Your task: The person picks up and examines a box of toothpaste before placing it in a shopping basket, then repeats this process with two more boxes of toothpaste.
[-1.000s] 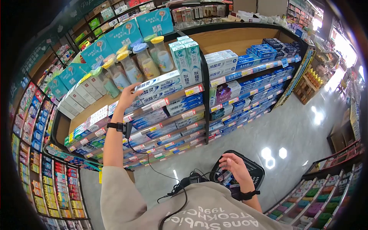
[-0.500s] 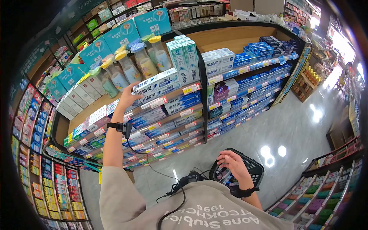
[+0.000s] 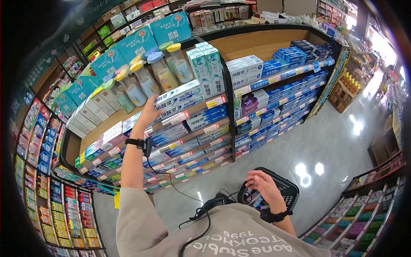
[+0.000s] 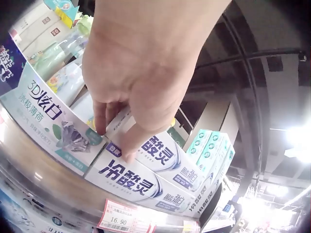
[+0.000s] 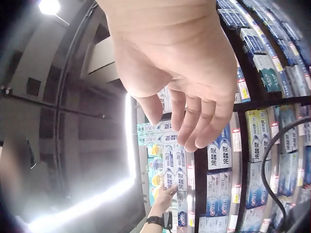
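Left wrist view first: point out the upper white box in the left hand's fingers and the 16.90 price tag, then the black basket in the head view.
Upper white box (image 4: 165, 154): left wrist view, front face.
Price tag (image 4: 118, 214): left wrist view, printed face.
Black basket (image 3: 291, 190): head view, slotted side.

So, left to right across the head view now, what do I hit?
Slim white boxes → left hand → upright green-and-white boxes → right hand → wooden stand with yellow-topped goods.
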A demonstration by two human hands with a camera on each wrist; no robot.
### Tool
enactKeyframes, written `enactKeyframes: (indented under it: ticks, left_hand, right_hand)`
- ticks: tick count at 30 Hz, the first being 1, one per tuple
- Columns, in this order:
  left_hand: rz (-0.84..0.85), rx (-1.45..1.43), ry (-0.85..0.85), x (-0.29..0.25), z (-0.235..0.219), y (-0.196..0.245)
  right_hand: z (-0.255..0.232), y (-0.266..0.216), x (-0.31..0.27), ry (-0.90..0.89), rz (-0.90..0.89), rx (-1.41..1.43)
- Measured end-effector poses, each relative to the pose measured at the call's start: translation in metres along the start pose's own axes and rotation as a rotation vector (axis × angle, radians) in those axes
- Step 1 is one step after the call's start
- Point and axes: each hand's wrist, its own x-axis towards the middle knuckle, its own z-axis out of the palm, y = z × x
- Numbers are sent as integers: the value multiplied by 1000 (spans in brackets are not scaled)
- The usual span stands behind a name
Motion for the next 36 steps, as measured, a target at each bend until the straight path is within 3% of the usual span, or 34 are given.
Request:
enactKeyframes:
  ticks: [3, 7, 10, 12, 13, 14, 15, 16, 18, 20, 22, 24, 26, 28, 29, 30, 31, 34, 36]
  left_hand:
    - [-39, 55, -36, 2, -3, 1]
    - [44, 190, 3, 3, 0, -6]
    - [-11, 213, 25, 3, 2, -1]
    - [140, 288, 104, 8, 7, -27]
    - [218, 375, 135, 14, 9, -54]
    - [201, 411, 128, 14, 7, -52]
    - [195, 493, 167, 5, 7, -36]
    - [341, 582, 273, 9, 7, -63]
    - [372, 577, 478, -20, 17, 4]
    - [170, 490, 629, -66, 44, 52]
    - [236, 324, 735, -108, 86, 51]
    - [257, 420, 568, -158, 131, 42]
    - [36, 279, 120, -207, 187, 9]
    - [-115, 122, -440, -243, 243, -5]
    - [-147, 37, -710, -277, 271, -34]
    - [-340, -39, -1015, -313, 305, -67]
    - [-368, -69, -1195, -337, 336, -78]
    - [-401, 79, -1613, -397, 398, -82]
    - [-307, 176, -1786, -424, 448, -88]
  right_hand:
    - [-4, 2, 0, 2, -7, 3]
    - [-6, 4, 1, 11, 2, 8]
    - [-17, 8, 6, 12, -14, -15]
    - [-36, -1, 7, 53, -23, -69]
    - [-46, -11, 8, 44, -125, -94]
    - [-58, -22, 9, 46, -216, -119]
    - [-61, -31, 8, 218, -224, -140]
    - [-74, -35, 3, 300, -225, -102]
    - [-86, -53, -5, 425, -234, -49]
    - [-119, -41, -7, 509, -235, -7]
    - [-151, -16, -6, 615, -165, 22]
    - [-185, 27, -7, 732, -55, 45]
    - [-219, 88, -6, 849, 88, 60]
    - [-254, 165, -5, 949, 255, 108]
    - [-274, 210, -9, 941, 377, 139]
    - [-291, 245, -10, 929, 493, 170]
    - [-291, 254, -2, 1002, 598, 286]
    - [-346, 353, 4, 895, 791, -223]
    - [-364, 401, 13, 712, 919, -1212]
